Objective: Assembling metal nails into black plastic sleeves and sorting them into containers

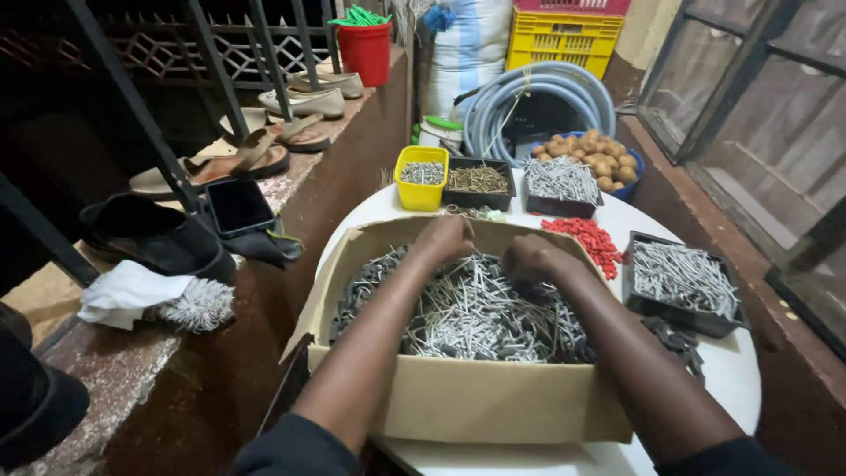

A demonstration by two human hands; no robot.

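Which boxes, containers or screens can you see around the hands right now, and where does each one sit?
Cardboard box: centre of the white table, brown, open, full of mixed nails; both hands inside.
Yellow tub: behind the box, small, rectangular.
Black trays: right of box, holding nails.
Yellow crate: far back, slatted plastic.
Dark-screened phone: left ledge, flat.
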